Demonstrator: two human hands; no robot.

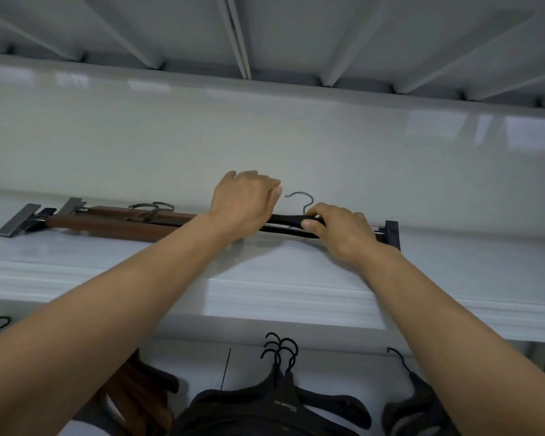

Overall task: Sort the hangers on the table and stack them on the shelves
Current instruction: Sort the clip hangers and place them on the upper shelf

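Observation:
A black clip hanger (pixel 288 222) with a grey metal hook lies flat on the white upper shelf (pixel 265 278). My right hand (pixel 340 231) is closed around its bar just right of the hook. My left hand (pixel 246 206) rests over the bar's left part, fingers curled down onto it. To the left on the same shelf lie brown wooden clip hangers (pixel 107 226) with metal clips at their left ends. The black hanger's right clip (pixel 392 234) shows past my right wrist.
On the lower shelf under my arms sits a pile of black velvet hangers (pixel 280 401), another black hanger (pixel 412 398) at the right and brown hangers (pixel 132 401) at the left. A white wall backs the upper shelf; ribbed shelving runs overhead.

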